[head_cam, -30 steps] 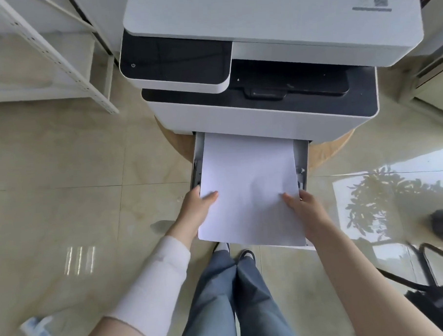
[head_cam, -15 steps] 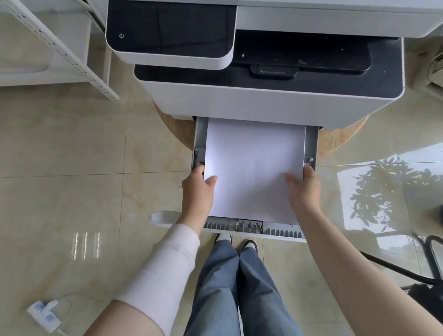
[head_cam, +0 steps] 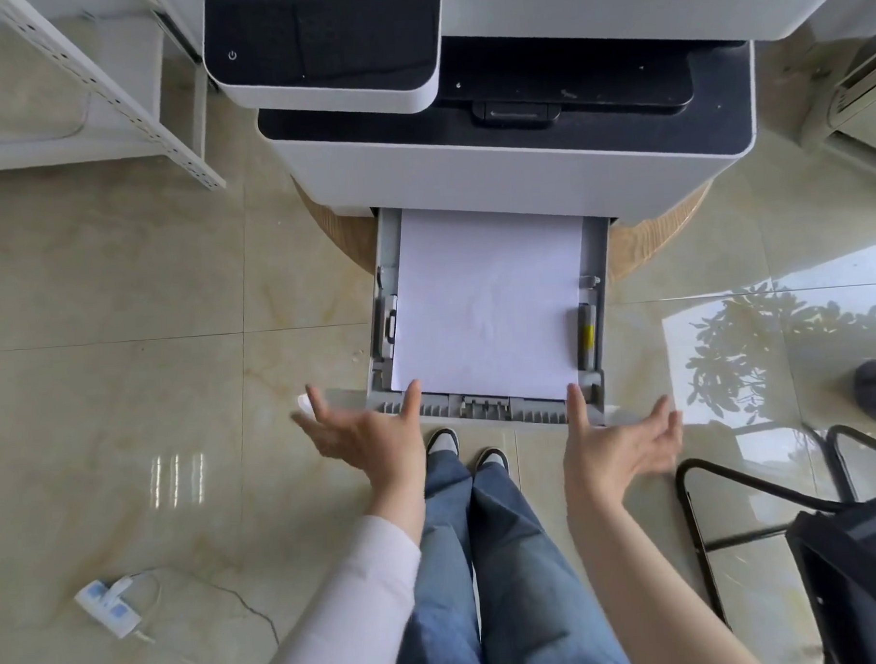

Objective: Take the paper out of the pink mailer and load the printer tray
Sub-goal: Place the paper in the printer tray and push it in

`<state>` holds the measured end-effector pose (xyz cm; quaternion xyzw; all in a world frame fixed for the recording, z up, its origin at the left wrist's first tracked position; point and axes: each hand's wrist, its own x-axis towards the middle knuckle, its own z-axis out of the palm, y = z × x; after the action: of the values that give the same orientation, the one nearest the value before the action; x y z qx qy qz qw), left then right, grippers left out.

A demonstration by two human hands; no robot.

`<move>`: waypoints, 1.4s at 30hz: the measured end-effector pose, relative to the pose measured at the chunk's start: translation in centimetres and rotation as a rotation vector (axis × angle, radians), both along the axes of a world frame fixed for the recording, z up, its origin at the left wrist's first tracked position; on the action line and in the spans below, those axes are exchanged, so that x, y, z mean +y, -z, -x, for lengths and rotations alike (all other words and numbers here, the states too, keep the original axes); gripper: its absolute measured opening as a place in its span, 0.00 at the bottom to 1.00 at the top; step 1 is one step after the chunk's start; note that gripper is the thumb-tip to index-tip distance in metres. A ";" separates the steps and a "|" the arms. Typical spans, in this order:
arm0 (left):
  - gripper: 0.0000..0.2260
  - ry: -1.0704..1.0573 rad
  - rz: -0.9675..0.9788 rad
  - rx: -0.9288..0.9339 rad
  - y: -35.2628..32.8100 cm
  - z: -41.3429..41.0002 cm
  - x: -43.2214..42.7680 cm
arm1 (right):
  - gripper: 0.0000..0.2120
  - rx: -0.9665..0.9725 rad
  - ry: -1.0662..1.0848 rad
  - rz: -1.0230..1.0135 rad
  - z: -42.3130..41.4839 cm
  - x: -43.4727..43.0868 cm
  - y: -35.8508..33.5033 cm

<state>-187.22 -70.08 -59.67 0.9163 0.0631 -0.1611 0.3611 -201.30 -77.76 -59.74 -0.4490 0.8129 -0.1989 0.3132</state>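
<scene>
A stack of white paper (head_cam: 487,304) lies flat inside the pulled-out grey printer tray (head_cam: 591,275), between its side guides. The tray juts from the bottom of the white and black printer (head_cam: 494,168). My left hand (head_cam: 367,435) hovers palm up just in front of the tray's left front corner, fingers spread, holding nothing. My right hand (head_cam: 616,442) is likewise open and palm up at the tray's right front corner, its forefinger near the front lip. No pink mailer is in view.
The printer stands on a round wooden stand (head_cam: 657,237) on a glossy tiled floor. A white metal shelf (head_cam: 130,109) is at the left, a power strip (head_cam: 106,604) lower left, a black chair frame (head_cam: 734,489) at the right. My legs and shoes (head_cam: 461,451) are below the tray.
Both hands let go of the paper and drew back to the tray's front, opening palm up. The paper now lies fully in the tray.
</scene>
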 end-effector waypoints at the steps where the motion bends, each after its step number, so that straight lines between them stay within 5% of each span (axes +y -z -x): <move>1: 0.49 -0.113 0.009 0.164 -0.1 0.7 -0.1 | 0.46 -0.059 0.139 -0.108 -0.4 0.7 0.0; 4: 0.49 -0.315 0.038 0.627 0.0 2.9 -1.2 | 0.50 -0.390 0.440 -0.518 -2.1 2.4 0.4; 7: 0.43 -0.313 0.150 0.816 1.1 4.2 -2.9 | 0.39 -0.668 0.416 -0.688 -3.4 2.0 1.6; 11: 0.34 -0.374 0.162 0.770 2.8 4.5 -4.0 | 0.23 -0.634 0.361 -0.741 -4.6 1.1 2.3; 20: 0.29 -0.319 0.281 0.693 4.5 5.2 -2.9 | 0.11 -0.793 0.469 -0.672 -4.6 1.5 2.0; 23: 0.34 -0.276 0.233 0.699 4.5 5.3 -3.1 | 0.11 -0.734 0.407 -0.691 -4.5 1.5 2.0; 28: 0.29 -0.375 0.193 0.712 3.9 4.7 -3.9 | 0.18 -0.636 0.441 -0.718 -5.1 1.2 1.9; 37: 0.30 -0.382 0.254 0.742 4.0 5.0 -3.6 | 0.09 -0.829 0.497 -0.728 -4.6 1.4 1.5; 42: 0.25 -0.350 0.299 0.706 4.9 5.5 -3.0 | 0.13 -0.830 0.527 -0.698 -4.7 1.7 2.2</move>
<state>-192.75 -73.08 -64.54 0.7179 0.3134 -0.4088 0.4683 -196.56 -76.07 -61.95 0.0121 0.7240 -0.1497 0.6732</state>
